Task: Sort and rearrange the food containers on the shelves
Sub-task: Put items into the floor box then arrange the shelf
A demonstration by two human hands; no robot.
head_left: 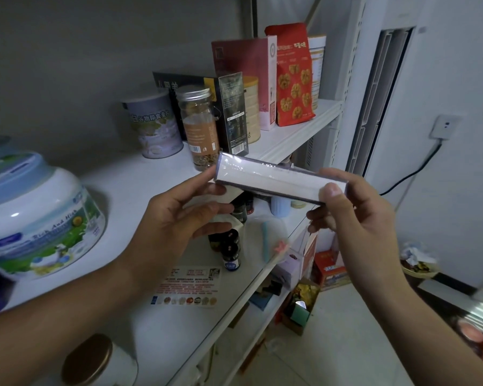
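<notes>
Hands meet on a long, narrow box (265, 178) wrapped in clear film, held level in the air just in front of the white shelf (140, 174) edge. The left hand (179, 218) pinches its left end between thumb and forefinger, its other fingers loose below. The right hand (357, 215) grips the right end, thumb pressed on the near face and fingers curled behind. On the shelf, far of the box, a glass jar (200, 129) with a metal lid stands upright beside a dark carton (233, 112) and a round tin (154, 126). At near left sits a wide white tub (37, 218), and at far right a red bag (293, 79).
</notes>
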